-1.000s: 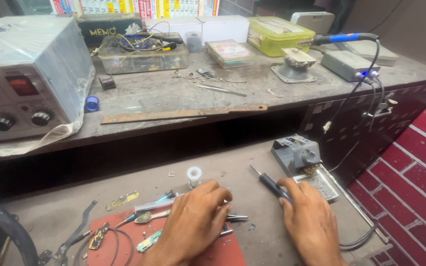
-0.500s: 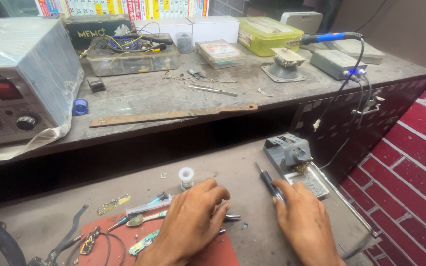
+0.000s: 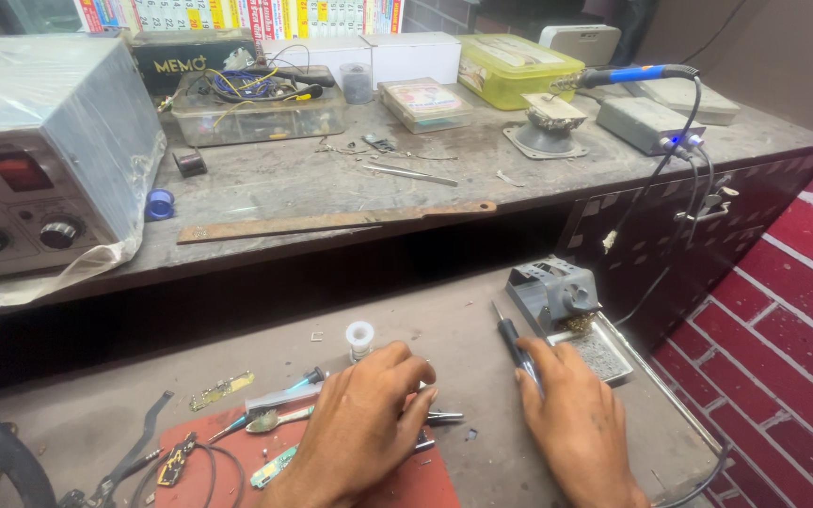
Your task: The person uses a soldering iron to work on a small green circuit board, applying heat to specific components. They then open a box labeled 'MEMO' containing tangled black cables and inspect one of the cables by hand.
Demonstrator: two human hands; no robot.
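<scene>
Lower worktop (image 3: 463,325), items: left hand (image 3: 369,414), fingers curled, resting on small tools beside a red mat (image 3: 406,484); what it grips cannot be told. Right hand (image 3: 576,423) closed around a dark-handled screwdriver (image 3: 516,346), tip pointing away. Solder spool (image 3: 359,337) just beyond left hand. Grey holder (image 3: 549,290) near screwdriver.

At lower centre, the left hand (image 3: 364,428) rests on the bench (image 3: 454,325); the screwdriver (image 3: 518,350) lies right of it, the solder spool (image 3: 360,338) above it.
</scene>
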